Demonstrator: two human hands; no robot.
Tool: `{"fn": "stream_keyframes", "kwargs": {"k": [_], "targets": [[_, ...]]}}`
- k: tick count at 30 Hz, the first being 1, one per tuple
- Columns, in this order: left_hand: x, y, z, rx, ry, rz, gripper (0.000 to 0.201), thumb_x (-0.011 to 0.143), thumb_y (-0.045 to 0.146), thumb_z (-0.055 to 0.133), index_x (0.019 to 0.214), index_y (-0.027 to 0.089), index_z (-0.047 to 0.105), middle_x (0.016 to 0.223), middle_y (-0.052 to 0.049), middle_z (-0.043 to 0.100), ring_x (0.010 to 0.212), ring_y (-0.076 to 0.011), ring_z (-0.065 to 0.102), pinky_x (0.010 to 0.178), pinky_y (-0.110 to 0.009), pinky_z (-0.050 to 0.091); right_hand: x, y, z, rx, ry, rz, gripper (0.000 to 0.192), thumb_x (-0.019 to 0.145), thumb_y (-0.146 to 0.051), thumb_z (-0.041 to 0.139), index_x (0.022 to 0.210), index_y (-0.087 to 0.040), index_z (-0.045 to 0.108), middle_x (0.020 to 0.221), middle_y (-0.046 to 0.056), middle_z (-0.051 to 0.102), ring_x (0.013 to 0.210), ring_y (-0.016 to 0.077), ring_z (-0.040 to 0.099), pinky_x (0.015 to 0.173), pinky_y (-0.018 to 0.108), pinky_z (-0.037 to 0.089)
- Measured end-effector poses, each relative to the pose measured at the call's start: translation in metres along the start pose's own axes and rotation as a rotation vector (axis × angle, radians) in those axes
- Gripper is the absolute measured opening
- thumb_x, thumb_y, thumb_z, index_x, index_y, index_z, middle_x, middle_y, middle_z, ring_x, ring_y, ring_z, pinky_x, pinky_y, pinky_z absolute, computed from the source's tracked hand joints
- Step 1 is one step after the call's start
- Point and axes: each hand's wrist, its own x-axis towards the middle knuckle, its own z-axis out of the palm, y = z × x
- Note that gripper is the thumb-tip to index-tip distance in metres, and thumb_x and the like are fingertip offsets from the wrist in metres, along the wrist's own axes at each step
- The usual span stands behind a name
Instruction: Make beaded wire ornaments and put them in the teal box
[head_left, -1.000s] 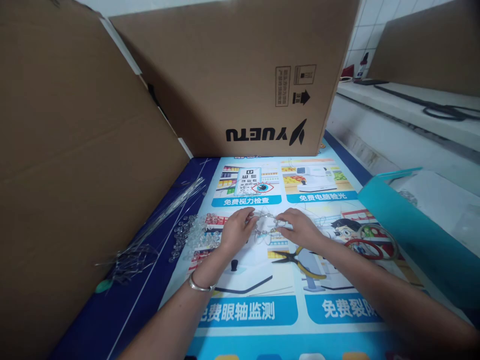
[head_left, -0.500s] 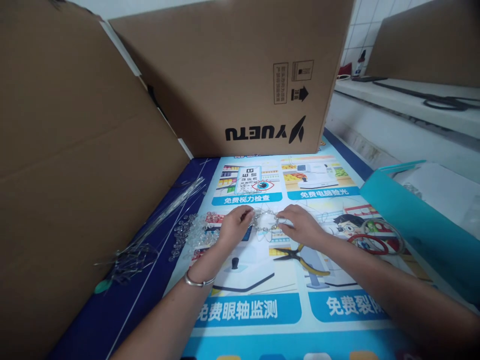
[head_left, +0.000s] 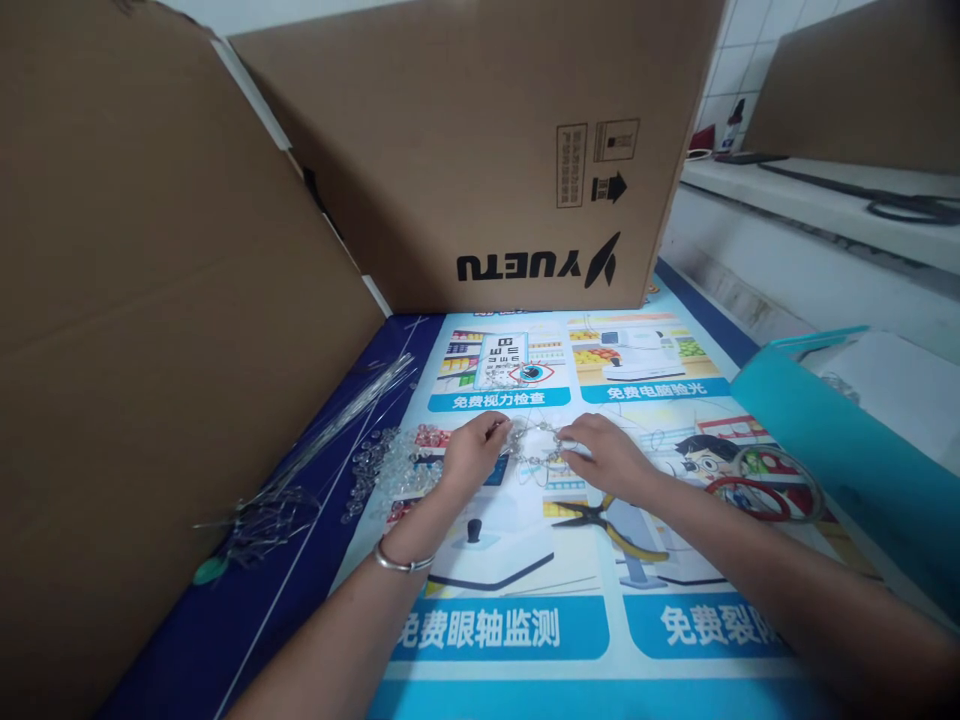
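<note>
Between my hands, just above the printed mat [head_left: 517,625], is a ring of clear beads on wire [head_left: 538,460], with thin wire loops standing out around it. My left hand [head_left: 474,450] pinches its left side between thumb and fingers. On the opposite side, my right hand [head_left: 604,452] has thumb and fingertips closed on the ring's edge. Loose clear beads [head_left: 397,465] lie in a spread pile left of my left hand. Pliers with yellow-and-black handles [head_left: 611,525] rest on the mat below my right hand.
A bundle of thin wires [head_left: 337,420] lies at left beside a tangle of wire pieces [head_left: 270,525]. Scissors with red handles [head_left: 750,497] and a wire coil [head_left: 814,490] sit right of my right forearm. A teal box [head_left: 840,430] stands at right; cardboard panels [head_left: 480,160] rise behind and left.
The whole view has shifted slightly, so everything sits a little further right. Both hands keep their hold on the bead ring, with almost no movement of their own.
</note>
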Motion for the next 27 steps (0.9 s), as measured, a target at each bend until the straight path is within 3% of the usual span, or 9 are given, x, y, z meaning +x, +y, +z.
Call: {"fn": "stream_keyframes", "kwargs": {"k": [8, 14, 27], "targets": [[0.001, -0.007, 0.002, 0.033, 0.024, -0.021, 0.020, 0.081, 0.036, 0.048, 0.089, 0.023, 0.061, 0.071, 0.000, 0.063, 0.064, -0.0144, 0.055, 0.056, -0.022, 0.037, 0.001, -0.001, -0.002, 0.007, -0.005, -0.010, 0.026, 0.080, -0.027, 0.050, 0.104, -0.019, 0.058, 0.095, 0.007, 0.058, 0.093, 0.0203, 0.050, 0.084, 0.035, 0.038], [0.004, -0.011, 0.004, 0.038, 0.052, 0.045, 0.016, 0.079, 0.030, 0.051, 0.085, 0.022, 0.063, 0.082, -0.002, 0.063, 0.077, -0.0169, 0.056, 0.068, -0.026, 0.042, 0.001, -0.001, -0.002, 0.002, -0.017, -0.008, 0.026, 0.080, -0.028, 0.050, 0.104, -0.019, 0.058, 0.094, 0.007, 0.058, 0.093, 0.0209, 0.050, 0.084, 0.036, 0.038], [0.005, -0.014, 0.003, 0.058, 0.043, 0.102, 0.015, 0.081, 0.028, 0.051, 0.085, 0.022, 0.064, 0.083, -0.003, 0.061, 0.082, -0.0182, 0.055, 0.073, -0.028, 0.043, 0.004, -0.001, -0.002, -0.012, -0.059, 0.012, 0.025, 0.081, -0.025, 0.049, 0.104, -0.020, 0.056, 0.095, 0.007, 0.057, 0.093, 0.0205, 0.049, 0.084, 0.035, 0.037]]}}
